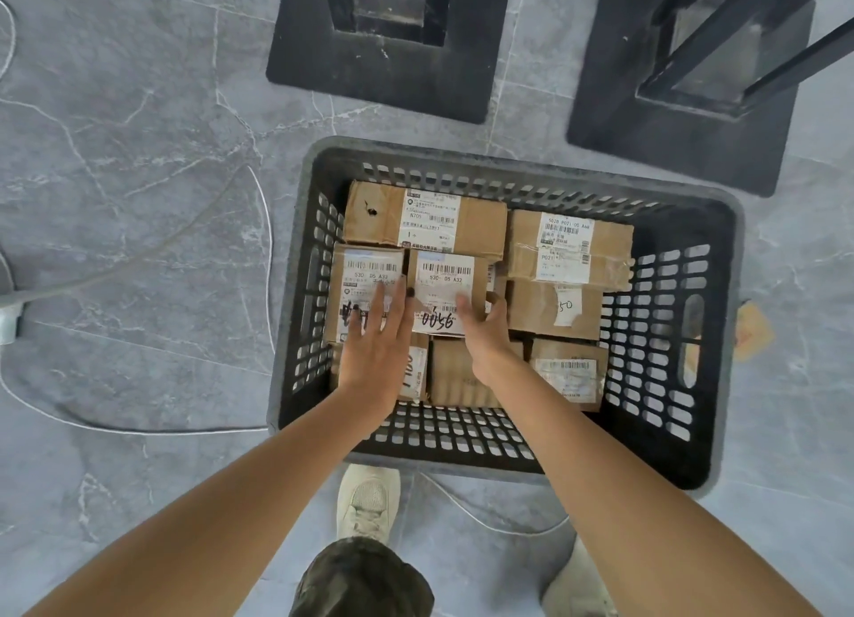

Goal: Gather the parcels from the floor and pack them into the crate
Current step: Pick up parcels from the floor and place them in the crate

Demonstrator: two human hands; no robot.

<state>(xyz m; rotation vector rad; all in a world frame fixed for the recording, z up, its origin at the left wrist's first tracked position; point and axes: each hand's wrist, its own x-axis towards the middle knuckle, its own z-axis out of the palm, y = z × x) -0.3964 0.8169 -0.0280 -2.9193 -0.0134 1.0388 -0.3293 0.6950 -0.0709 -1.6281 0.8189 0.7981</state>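
Observation:
A black perforated crate (665,436) stands on the grey floor, packed with several cardboard parcels bearing white labels. My left hand (376,344) lies flat with straight fingers on the parcel labelled A33 (365,270) at the crate's left. My right hand (485,330) grips the right edge of the neighbouring parcel labelled A32 (443,279), with the thumb on its top and the fingers curled over its side. A long parcel (425,219) lies at the back, and another (568,246) sits at the back right.
Two black square stand bases (323,71) (614,140) sit beyond the crate. A grey cable (138,265) loops over the floor at left. A small parcel (751,327) shows on the floor just right of the crate. My shoes (367,501) are by the near wall.

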